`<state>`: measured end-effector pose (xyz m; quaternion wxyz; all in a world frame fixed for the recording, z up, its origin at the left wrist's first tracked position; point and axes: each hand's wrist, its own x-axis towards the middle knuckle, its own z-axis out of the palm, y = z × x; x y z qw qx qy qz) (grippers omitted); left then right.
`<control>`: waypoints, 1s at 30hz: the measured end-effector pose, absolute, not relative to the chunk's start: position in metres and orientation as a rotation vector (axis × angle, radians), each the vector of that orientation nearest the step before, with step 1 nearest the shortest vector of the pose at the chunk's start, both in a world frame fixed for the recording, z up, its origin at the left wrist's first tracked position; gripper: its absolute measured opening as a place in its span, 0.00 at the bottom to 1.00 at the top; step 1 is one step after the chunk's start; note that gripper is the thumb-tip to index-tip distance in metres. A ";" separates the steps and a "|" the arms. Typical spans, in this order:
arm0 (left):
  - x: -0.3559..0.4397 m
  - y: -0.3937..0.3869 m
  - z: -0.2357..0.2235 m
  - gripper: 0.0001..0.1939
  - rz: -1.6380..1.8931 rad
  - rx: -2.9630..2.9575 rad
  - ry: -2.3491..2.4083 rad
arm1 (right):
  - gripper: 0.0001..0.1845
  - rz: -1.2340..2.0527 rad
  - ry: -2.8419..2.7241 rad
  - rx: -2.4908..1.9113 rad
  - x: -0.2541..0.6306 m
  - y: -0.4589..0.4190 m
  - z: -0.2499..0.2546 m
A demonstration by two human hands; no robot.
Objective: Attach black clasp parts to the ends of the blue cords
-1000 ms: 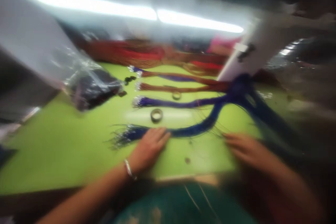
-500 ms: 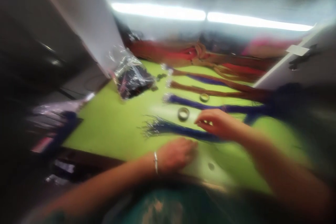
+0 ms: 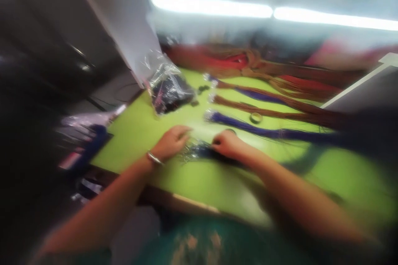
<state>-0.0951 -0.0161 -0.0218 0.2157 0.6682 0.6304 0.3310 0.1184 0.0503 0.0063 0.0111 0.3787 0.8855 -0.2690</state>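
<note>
The near blue bundle (image 3: 203, 151) of thin strands lay on the green desk (image 3: 124, 149), its frayed, pale-tipped end between the two hands. The left hand (image 3: 170, 143) was at that end of the near blue bundle, its fingers bent forward; blur hid whether its grip was pinching a strand, so I cannot tell. The right hand (image 3: 229, 145) was over the near blue bundle, farther along from the tips, its fingers curled; whether that grip was pressed together on strands I cannot tell either.

Beyond the near blue bundle lay a purple-blue bundle (image 3: 248, 129), then a brown bundle (image 3: 264, 110), with a tape roll (image 3: 256, 118) between those two. A dark ring (image 3: 231, 131), partly hidden by the right hand, lay just beyond the near blue bundle. A clear plastic bag (image 3: 172, 91) with dark contents sat beyond the near blue bundle, to its left.
</note>
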 end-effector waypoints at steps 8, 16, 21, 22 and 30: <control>-0.075 -0.010 -0.014 0.09 0.980 1.874 1.700 | 0.09 -0.952 2.898 1.344 0.146 0.053 0.024; -0.042 -0.010 0.009 0.07 1.055 1.970 1.530 | 0.09 -0.906 2.919 1.411 0.191 0.043 0.045; 0.007 -0.011 0.007 0.10 0.912 2.269 1.443 | 0.10 -0.777 3.036 1.397 0.184 0.027 0.052; 0.010 -0.011 0.006 0.10 0.922 2.265 1.453 | 0.08 -0.758 3.011 1.353 0.181 0.026 0.051; -0.042 0.020 0.003 0.13 0.854 2.075 1.231 | 0.10 -0.743 3.004 1.180 0.173 0.046 0.034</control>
